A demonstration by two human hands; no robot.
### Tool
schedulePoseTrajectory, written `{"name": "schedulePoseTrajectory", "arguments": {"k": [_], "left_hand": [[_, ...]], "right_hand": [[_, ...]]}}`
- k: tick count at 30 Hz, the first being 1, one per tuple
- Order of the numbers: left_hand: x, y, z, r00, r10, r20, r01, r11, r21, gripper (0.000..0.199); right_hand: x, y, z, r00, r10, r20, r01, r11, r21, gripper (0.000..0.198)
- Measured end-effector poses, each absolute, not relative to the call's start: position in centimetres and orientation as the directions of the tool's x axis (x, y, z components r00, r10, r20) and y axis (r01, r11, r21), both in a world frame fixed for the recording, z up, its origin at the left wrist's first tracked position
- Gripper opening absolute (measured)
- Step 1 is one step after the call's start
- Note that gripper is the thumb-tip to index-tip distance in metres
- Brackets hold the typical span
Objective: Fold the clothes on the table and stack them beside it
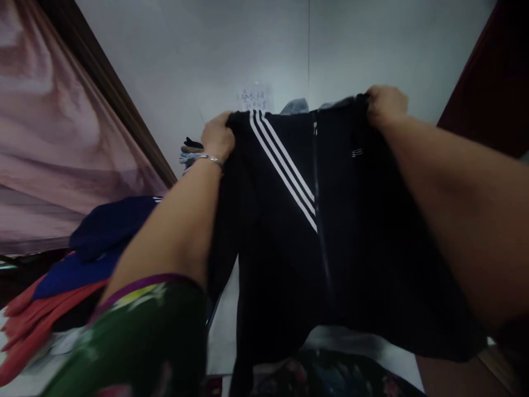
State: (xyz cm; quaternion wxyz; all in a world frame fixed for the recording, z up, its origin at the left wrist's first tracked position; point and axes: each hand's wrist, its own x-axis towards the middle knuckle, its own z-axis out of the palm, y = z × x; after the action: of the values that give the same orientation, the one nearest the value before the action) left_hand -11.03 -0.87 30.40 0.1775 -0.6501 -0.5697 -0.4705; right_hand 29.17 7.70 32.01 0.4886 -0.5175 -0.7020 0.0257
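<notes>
A black zip-up jacket [285, 264] hangs spread out in front of me, held up by its shoulders. Three white diagonal stripes cross one side of its chest, and a zipper runs down the middle. My left hand [218, 137] is closed around the shoulder at the left, with a bracelet on the wrist. Around the opposite shoulder my right hand [386, 105] is closed too. The jacket's lower edge hangs over a white table [223, 342] and hides much of it.
Left on the table lies a heap of clothes, with a dark blue garment [111, 226] over a red one [78, 300]. Behind the jacket, a folded stack [190, 154] partly shows. A handwritten paper [254, 96] is on the pale wall [248, 44]. A pink curtain [61, 121] hangs left.
</notes>
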Motion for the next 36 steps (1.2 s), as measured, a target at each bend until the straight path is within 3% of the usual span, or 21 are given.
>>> {"name": "schedulePoseTrajectory", "arguments": {"k": [2, 3, 6, 8, 12, 17, 22, 26, 31, 36], "left_hand": [[-10.3, 1.6, 25.9, -0.327, 0.681, 0.655, 0.856, -0.079, 0.510, 0.062], [-9.7, 2.0, 23.3, -0.338, 0.715, 0.613, 0.849, -0.050, 0.526, 0.066], [-7.3, -0.2, 14.5, -0.096, 0.869, 0.486, 0.892, -0.141, 0.429, 0.054], [-6.2, -3.5, 9.1, 0.073, 0.947, 0.314, 0.913, -0.191, 0.362, 0.045], [-5.9, -11.1, 2.4, 0.157, 0.986, 0.048, 0.947, -0.164, 0.276, 0.038], [-7.8, -17.3, 0.6, 0.104, 0.994, 0.031, 0.984, -0.107, 0.145, 0.035], [-9.7, -19.3, 1.2, -0.119, 0.992, 0.036, 0.993, 0.120, -0.014, 0.029], [-11.0, -19.5, 2.1, -0.284, 0.953, 0.108, 0.954, 0.292, -0.069, 0.031], [-13.5, -18.6, 3.3, -0.477, 0.879, -0.016, 0.878, 0.477, 0.042, 0.034], [-14.9, -17.7, 3.8, -0.559, 0.829, 0.009, 0.817, 0.549, 0.175, 0.045]], "right_hand": [[25.4, 7.8, 28.2, -0.058, 0.792, 0.608, 0.730, 0.449, -0.516, 0.042], [23.8, 7.4, 25.8, -0.125, 0.804, 0.581, 0.728, 0.473, -0.497, 0.041], [20.6, 4.3, 16.9, -0.391, 0.779, 0.491, 0.652, 0.611, -0.449, 0.032], [20.6, 1.2, 10.7, -0.520, 0.743, 0.422, 0.601, 0.669, -0.438, 0.030], [24.9, -4.4, 1.5, -0.701, 0.681, 0.213, 0.575, 0.715, -0.397, 0.027], [33.6, -7.5, -1.7, -0.625, 0.764, 0.160, 0.705, 0.640, -0.304, 0.038], [41.7, -9.5, -1.7, -0.354, 0.892, 0.280, 0.907, 0.401, -0.131, 0.051], [45.6, -10.8, -3.2, -0.223, 0.920, 0.321, 0.921, 0.307, -0.238, 0.051], [47.5, -10.6, -5.6, -0.160, 0.975, 0.156, 0.886, 0.211, -0.413, 0.043], [45.3, -10.5, -3.7, -0.183, 0.933, 0.310, 0.887, 0.293, -0.358, 0.048]]}}
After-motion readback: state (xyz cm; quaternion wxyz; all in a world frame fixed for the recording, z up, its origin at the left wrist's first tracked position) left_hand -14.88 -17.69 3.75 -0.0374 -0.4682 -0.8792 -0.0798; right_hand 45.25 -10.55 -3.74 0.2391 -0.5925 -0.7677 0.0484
